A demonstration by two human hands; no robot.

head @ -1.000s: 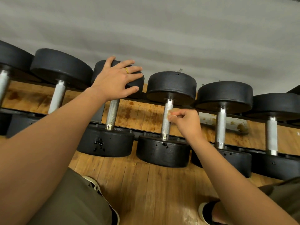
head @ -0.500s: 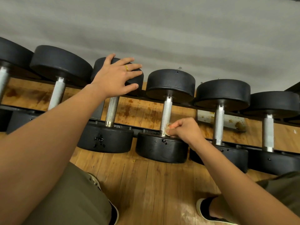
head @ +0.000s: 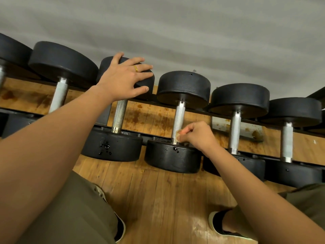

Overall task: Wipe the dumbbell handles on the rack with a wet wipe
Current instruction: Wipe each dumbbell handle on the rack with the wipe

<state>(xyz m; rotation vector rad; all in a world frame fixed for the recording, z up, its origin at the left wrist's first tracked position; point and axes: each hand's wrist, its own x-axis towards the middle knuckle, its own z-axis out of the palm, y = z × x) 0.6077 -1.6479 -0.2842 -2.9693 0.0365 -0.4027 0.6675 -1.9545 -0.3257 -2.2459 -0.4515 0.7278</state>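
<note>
Several black dumbbells with knurled silver handles lie in a row on a low black rack (head: 158, 136). My right hand (head: 198, 135) pinches a small crumpled wet wipe (head: 179, 135) against the lower end of the middle dumbbell's handle (head: 178, 118), just above its near weight head (head: 173, 158). My left hand (head: 123, 77), a gold ring on one finger, rests with spread fingers on the far weight head (head: 148, 78) of the dumbbell to the left; that dumbbell's handle (head: 119, 115) shows below my palm.
More dumbbells continue to the right (head: 235, 131) (head: 286, 141) and left (head: 58, 97). A stained wooden floor (head: 158, 199) lies under and before the rack, a grey wall (head: 175, 32) behind. My knees and both shoes (head: 223, 224) are at the bottom.
My right hand slid the wipe down the middle handle from its middle to its lower end. My left hand stayed on the weight head.
</note>
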